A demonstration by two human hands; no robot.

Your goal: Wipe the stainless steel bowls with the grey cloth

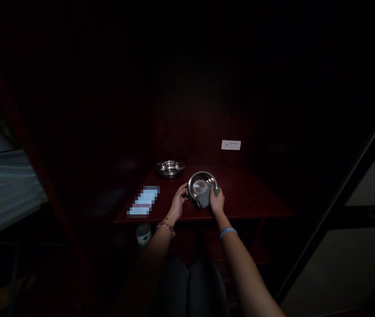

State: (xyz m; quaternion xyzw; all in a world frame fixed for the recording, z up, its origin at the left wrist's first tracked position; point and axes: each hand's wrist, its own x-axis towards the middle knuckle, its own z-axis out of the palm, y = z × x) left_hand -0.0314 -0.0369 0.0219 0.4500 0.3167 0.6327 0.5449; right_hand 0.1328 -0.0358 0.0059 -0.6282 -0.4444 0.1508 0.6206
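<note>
A: State of the left hand (178, 201)?

B: Curled lightly on the rim of a steel bowl (202, 185), fingers (183, 190) against the metal at its 9 o'clock side. Not clenched, by the look of it.

A: And the right hand (217, 201)?

B: Grasping the same bowl at about 5 o'clock, through a gray cloth (203, 199) bunched between palm and steel.

A: Position of the bowl?

B: Between both hands, tilted toward the camera, near the 6 o'clock edge of the tabletop (250, 193). Underside hidden, so no telling whether resting on the wood or slightly raised.

A: How far along, then?

B: One bowl in hand with the cloth on it, inside bright, a pale patch of glare at the centre. Second bowl (170, 168) at 11 o'clock from the first, up by the back wall, no hand near it, no cloth on it. So one in hand, one untouched, as far as this view goes. Whether the first is finished: impossible to say from here.

A: Anything else close by?

B: Blurred flat packet (143, 201) at 8 o'clock, bottle (143, 234) below the edge at 7 o'clock, white wall socket plate (231, 145) at 1 o'clock.
</note>
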